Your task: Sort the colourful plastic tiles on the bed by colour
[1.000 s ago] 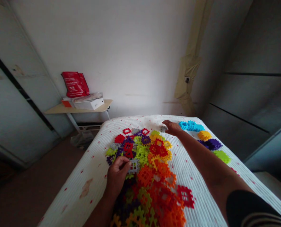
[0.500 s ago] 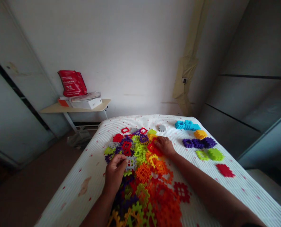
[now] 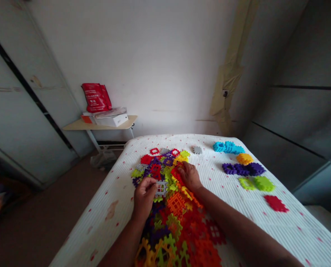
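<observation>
My left hand [image 3: 144, 196] pinches a grey plastic interlocking tile [image 3: 162, 188] with a window-grid pattern, held above the pile's left side. My right hand [image 3: 191, 176] is closed at the pile's right edge, with its fingers on a red tile [image 3: 177, 175]; the fingertips are partly hidden. Below that hand, a yellow tile [image 3: 186, 193] leans at a slant. An orange grid tile [image 3: 176, 203] lies between the hands. Red, purple, green, yellow and orange notched tiles make up the mixed heap beneath both hands.
On the bed's right side stand sorted groups: blue tiles [image 3: 228, 147], yellow tiles [image 3: 244, 159], purple tiles [image 3: 243, 169], green tiles [image 3: 264, 183] and a red tile [image 3: 276, 203]. A grey tile [image 3: 197, 150] lies farther back. A small table [image 3: 76, 125] holds a red bag [image 3: 96, 97].
The view has turned slightly left. Under my right hand, the red tile and the neighbouring yellow and orange tiles have tipped to a steeper slant. My left hand still holds the grey tile.
</observation>
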